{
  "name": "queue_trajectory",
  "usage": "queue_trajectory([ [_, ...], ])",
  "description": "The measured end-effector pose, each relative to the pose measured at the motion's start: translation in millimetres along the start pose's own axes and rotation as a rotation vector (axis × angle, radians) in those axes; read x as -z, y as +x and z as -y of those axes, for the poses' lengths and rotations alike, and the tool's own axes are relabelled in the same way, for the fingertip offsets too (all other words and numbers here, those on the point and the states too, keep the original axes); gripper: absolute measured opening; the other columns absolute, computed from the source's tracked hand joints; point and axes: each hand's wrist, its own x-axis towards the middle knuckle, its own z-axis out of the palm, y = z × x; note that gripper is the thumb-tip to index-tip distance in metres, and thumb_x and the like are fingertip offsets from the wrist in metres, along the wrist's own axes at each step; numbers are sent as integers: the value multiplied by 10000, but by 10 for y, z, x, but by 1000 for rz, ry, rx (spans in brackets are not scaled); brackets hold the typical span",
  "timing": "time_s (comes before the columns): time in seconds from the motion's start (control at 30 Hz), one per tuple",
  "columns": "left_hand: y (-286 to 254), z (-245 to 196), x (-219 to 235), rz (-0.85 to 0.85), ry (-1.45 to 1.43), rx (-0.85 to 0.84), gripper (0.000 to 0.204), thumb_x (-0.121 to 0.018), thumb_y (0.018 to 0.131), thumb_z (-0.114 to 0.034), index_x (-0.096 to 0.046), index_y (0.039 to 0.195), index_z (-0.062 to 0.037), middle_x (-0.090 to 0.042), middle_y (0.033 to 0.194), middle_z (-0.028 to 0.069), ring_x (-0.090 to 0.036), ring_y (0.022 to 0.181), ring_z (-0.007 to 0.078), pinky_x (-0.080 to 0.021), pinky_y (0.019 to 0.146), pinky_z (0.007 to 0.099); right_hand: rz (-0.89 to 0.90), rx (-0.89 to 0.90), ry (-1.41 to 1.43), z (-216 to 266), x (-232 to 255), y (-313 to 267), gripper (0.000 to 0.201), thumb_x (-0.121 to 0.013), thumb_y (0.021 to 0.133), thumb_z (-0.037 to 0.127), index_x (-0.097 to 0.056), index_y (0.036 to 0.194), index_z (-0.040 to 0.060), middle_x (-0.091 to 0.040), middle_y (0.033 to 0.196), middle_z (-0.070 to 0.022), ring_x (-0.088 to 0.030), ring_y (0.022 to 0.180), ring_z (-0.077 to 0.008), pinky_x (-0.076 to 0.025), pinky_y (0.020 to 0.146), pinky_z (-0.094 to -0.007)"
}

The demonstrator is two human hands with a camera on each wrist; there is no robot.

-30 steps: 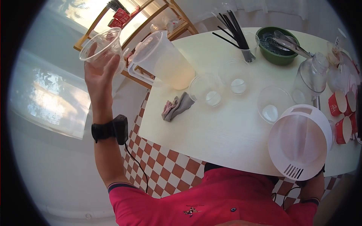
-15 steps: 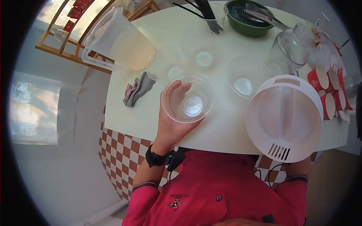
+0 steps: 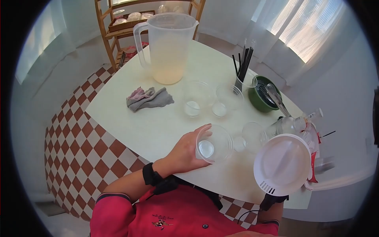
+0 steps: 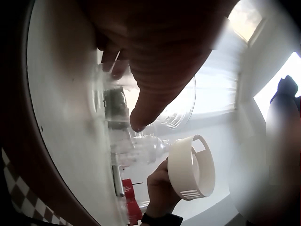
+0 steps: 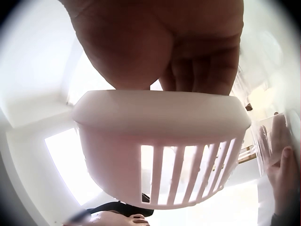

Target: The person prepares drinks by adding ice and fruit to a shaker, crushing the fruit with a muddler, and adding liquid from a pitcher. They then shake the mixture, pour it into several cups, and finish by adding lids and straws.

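Observation:
My left hand grips a clear plastic cup by its side, low over the table near its front edge. The cup stands nearly upright, its round base showing through. Three more clear cups are close by: one cup and another cup behind, and a third cup just to the right. My right hand holds a white pitcher lid with slots along one edge, raised over the table's right side. In the head view the lid hides most of that hand.
A tall translucent pitcher with pale liquid stands at the back left, a grey-pink cloth in front of it. Black straws stand in a cup beside a green bowl holding metal utensils. A clear bottle and red paper pieces lie right.
My left hand has brought the cup from up beside the pitcher down to the table, next to the other cups. The right hand keeps holding the lid. The head view has turned.

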Motion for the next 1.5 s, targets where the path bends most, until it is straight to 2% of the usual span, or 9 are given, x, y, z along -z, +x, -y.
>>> queue_trajectory([
  [0.23, -37, 7, 42, 6, -133, 47, 1085, -880, 705, -210, -239, 1552, 11, -546, 1395, 233, -551, 1266, 385, -432, 1085, 427, 188, 328, -145, 1057, -691, 521, 367, -610, 971, 63, -573, 1330, -6, -681, 1168, -71, -635, 1006, -112, -513, 874, -246],
  [0.43, -68, 12, 25, -80, -125, 18, 1078, -865, 717, -210, -228, 1557, 15, -538, 1368, 258, -539, 1260, 400, -425, 1082, 430, 463, 594, -350, 1709, -1746, 1566, 371, -612, 968, 56, -573, 1331, -7, -682, 1167, -70, -633, 1003, -107, -509, 875, -243],
  [0.57, -95, 16, 6, -114, -118, -20, 1047, -847, 736, -210, -231, 1549, 24, -560, 1306, 255, -556, 1190, 406, -437, 1046, 445, 536, 797, -658, 1823, -2343, 2473, 241, -590, 1028, 189, -631, 1202, 28, -729, 982, -83, -661, 872, -118, -521, 784, -267],
  [0.7, -119, 26, -7, -104, -103, -1, 1023, -842, 744, -204, -247, 1549, 6, -556, 1324, 238, -552, 1210, 397, -434, 1058, 442, 480, 900, -1098, 1868, -2806, 2657, 276, -632, 1008, 259, -630, 1220, 82, -734, 1030, -85, -683, 871, -187, -548, 831, -319],
  [0.8, -114, 31, -10, -120, -99, -26, 1014, -832, 751, -214, -244, 1545, 12, -570, 1281, 247, -554, 1198, 400, -431, 1059, 447, 457, 1082, -1363, 1857, -2980, 2765, 282, -643, 996, 281, -633, 1214, 104, -739, 1012, -106, -696, 834, -261, -561, 830, -366],
  [1.0, -123, 13, 3, -127, -83, -43, 1009, -825, 755, -216, -242, 1546, 14, -580, 1257, 242, -552, 1204, 389, -426, 1067, 451, 537, 1212, -1409, 1851, -3119, 2968, 291, -672, 969, 284, -678, 1180, 83, -728, 1055, -124, -691, 889, -287, -558, 841, -395],
  [1.1, -121, 12, 9, -120, -83, -40, 1005, -818, 762, -219, -239, 1550, 12, -577, 1260, 237, -546, 1213, 381, -421, 1072, 449, 630, 1147, -1400, 1800, -3190, 2956, 289, -682, 962, 275, -694, 1169, 75, -726, 1075, -123, -689, 903, -281, -558, 863, -395],
  [1.3, -125, 1, 5, -97, -80, -9, 946, -813, 763, -229, -296, 1516, 17, -546, 1343, 222, -541, 1239, 372, -417, 1082, 450, 803, 799, -1380, 1702, -3320, 2923, 279, -654, 977, 232, -687, 1181, 45, -732, 1038, -117, -686, 972, -239, -543, 926, -378],
  [1.5, -131, 13, 1, -89, -63, 1, 926, -817, 744, -217, -329, 1494, 23, -517, 1418, 205, -531, 1273, 355, -409, 1094, 448, 889, 677, -1229, 1581, -3297, 2970, 311, -577, 1020, 260, -674, 1230, 51, -694, 1163, -137, -656, 1051, -231, -512, 958, -341],
])
